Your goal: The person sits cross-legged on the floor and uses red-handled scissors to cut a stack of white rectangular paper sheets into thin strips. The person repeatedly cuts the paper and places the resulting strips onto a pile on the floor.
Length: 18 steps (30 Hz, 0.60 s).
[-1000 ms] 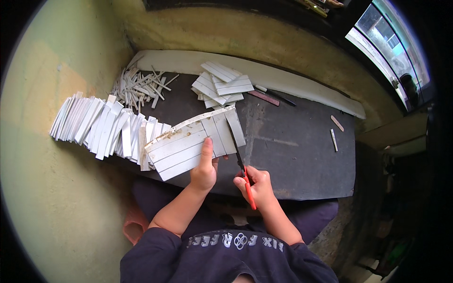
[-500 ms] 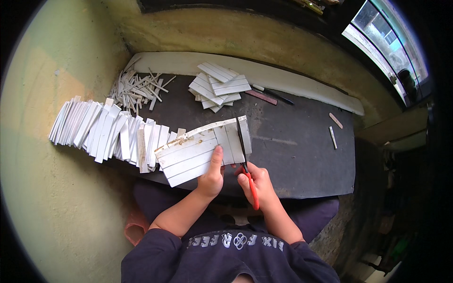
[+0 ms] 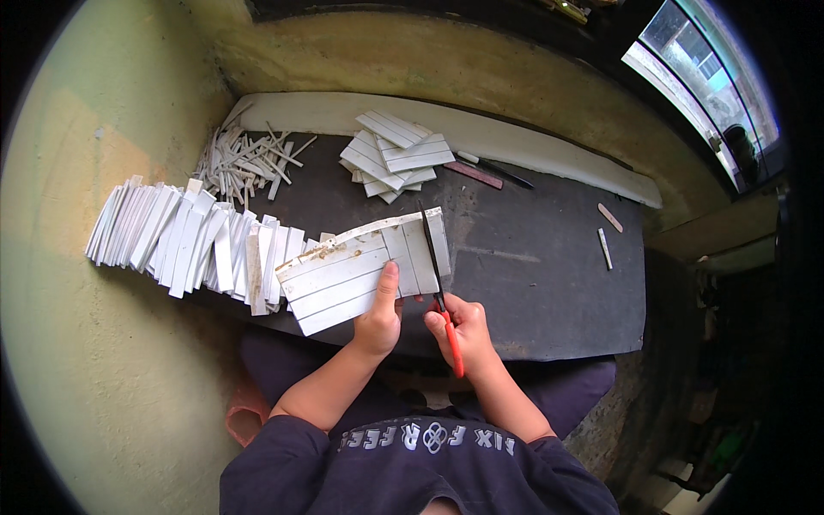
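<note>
In front of me my left hand (image 3: pixel 379 318) grips a white sheet (image 3: pixel 343 279) ruled with dark lines, thumb on top and the other fingers underneath. Brown stains mark its uneven far edge. My right hand (image 3: pixel 463 328) is closed round the red handles of a pair of scissors (image 3: pixel 452 343). Their dark blades lie across the right end of the sheet, along a ruled line, and the lower blade is hidden. Left of the sheet stands a long row of white strips (image 3: pixel 184 236), packed on edge.
Lined white pieces (image 3: pixel 395 154) are stacked at the far middle of the dark board (image 3: pixel 549 283). Thin offcuts (image 3: pixel 249 163) lie heaped at the far left. A pinkish strip (image 3: pixel 474 175), a black pen (image 3: pixel 508 174) and two small sticks (image 3: pixel 605 249) lie further right. Walls border the left and back.
The sheet, both hands and the scissors have shifted slightly left together. The blades still lie across the sheet's right end.
</note>
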### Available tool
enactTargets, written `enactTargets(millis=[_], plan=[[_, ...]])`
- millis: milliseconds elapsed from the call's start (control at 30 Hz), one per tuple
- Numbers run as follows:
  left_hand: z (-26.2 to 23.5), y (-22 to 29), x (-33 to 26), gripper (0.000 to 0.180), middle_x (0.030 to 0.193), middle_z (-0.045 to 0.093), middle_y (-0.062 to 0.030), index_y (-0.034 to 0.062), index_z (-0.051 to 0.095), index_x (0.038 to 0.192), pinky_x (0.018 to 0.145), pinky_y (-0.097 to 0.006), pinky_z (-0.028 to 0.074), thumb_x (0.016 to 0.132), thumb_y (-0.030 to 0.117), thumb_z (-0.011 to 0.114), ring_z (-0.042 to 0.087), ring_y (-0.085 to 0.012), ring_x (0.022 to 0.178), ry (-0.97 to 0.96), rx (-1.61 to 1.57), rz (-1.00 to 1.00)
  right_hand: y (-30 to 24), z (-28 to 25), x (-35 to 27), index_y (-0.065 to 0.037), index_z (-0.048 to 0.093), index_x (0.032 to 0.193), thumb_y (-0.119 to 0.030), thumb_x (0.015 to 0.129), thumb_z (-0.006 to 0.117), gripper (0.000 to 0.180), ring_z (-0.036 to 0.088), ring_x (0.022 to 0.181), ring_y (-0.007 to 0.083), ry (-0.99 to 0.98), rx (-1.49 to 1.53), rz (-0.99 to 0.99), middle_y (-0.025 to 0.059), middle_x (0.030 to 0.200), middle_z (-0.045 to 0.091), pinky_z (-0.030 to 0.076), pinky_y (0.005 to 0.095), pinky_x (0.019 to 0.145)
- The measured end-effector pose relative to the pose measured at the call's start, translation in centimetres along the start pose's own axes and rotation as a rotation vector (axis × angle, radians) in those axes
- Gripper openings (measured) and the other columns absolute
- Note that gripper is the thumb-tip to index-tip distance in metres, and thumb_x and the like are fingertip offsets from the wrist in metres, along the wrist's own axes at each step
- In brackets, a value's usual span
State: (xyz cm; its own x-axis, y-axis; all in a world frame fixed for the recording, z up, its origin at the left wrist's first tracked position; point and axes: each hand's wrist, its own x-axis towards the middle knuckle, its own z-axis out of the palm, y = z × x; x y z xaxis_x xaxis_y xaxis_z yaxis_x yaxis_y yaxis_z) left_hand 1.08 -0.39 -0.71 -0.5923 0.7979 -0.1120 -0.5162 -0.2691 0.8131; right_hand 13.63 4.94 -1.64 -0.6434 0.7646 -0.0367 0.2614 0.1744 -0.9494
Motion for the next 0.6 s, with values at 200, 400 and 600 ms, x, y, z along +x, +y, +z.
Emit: enactTargets(millis=[200, 400, 600], plan=[[-0.6, -0.5, 0.2, 0.02, 0.078, 0.057, -0.0015, 0.007, 0.053, 0.095, 0.049, -0.019, 0.032, 0.094, 0.026, 0.047, 0.053, -0.0081, 0.066, 0.023, 0.028, 0.005, 0.0, 0.1, 0.1, 0.0, 0.048, 0.062, -0.035, 0.076, 0.07, 0.044, 0.035, 0.041, 0.0206, 0.019, -0.021, -0.029, 0.0126, 0.047, 0.041, 0.034, 0.0313, 0.042], [-1.0, -0.9, 0.4, 0.026, 0.093, 0.059, -0.0075, 0.004, 0.048, 0.111, 0.056, -0.028, 0.048, 0.094, 0.024, 0.044, 0.059, -0.0148, 0.076, -0.032, 0.011, 0.053, 0.5, 0.5, 0.2, -0.001, 0.048, 0.061, -0.034, 0.075, 0.071, 0.043, 0.036, 0.04, 0.0204, 0.05, -0.008, -0.067, 0.0123, 0.046, 0.042, 0.034, 0.0317, 0.042], [-0.9, -1.2, 0.5, 0.026, 0.092, 0.058, -0.0063, 0.0044, 0.048, 0.11, 0.056, -0.028, 0.048, 0.094, 0.024, 0.045, 0.059, -0.0138, 0.076, 0.016, -0.022, 0.094, 0.5, 0.6, 0.4, -0.001, 0.049, 0.062, -0.033, 0.077, 0.07, 0.041, 0.036, 0.042, 0.0175, 0.045, -0.018, -0.045, 0.0112, 0.047, 0.043, 0.035, 0.0308, 0.043]])
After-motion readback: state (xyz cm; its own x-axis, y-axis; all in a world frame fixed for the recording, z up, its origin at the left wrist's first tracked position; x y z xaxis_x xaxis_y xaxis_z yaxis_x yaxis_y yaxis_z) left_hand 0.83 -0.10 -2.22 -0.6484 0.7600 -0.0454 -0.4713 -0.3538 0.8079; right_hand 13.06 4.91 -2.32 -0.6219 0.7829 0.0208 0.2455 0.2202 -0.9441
